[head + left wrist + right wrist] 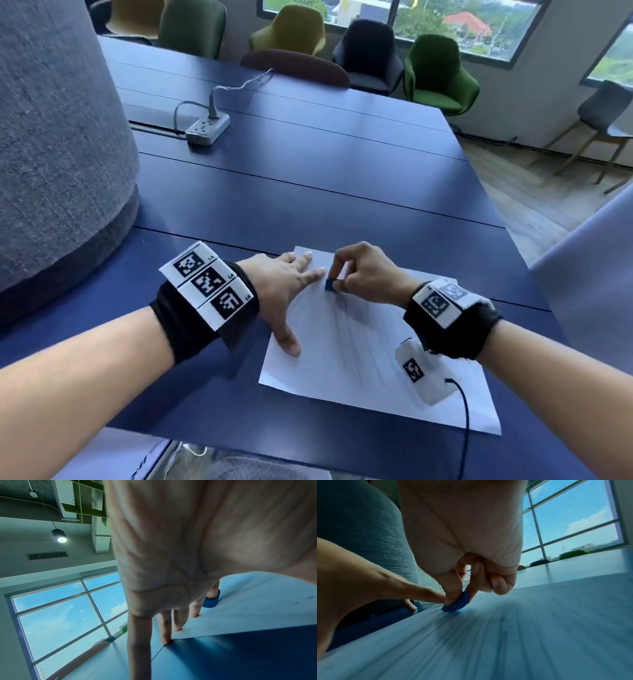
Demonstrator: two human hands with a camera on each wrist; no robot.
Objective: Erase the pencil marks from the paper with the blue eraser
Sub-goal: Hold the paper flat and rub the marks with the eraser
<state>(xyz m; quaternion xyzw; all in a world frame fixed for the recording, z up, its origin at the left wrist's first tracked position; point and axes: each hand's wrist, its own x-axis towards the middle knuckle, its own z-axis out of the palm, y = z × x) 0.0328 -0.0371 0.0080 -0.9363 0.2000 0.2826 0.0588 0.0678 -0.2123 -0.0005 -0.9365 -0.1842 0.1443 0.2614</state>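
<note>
A white sheet of paper (370, 359) with faint long pencil lines lies on the blue table near its front edge. My right hand (363, 270) pinches a small blue eraser (331, 285) between thumb and fingers and presses it onto the paper's upper part. The eraser (458, 602) touches the sheet in the right wrist view, and the eraser (210, 601) shows past my left fingers in the left wrist view. My left hand (291, 284) lies flat with straight, spread fingers on the paper's left edge, thumb lower down.
A blue table (308, 178) stretches ahead. A white power strip (208, 129) with a cable sits at the far left. A grey rounded pillar (58, 144) stands at the left. Several chairs (438, 75) line the far side below the windows.
</note>
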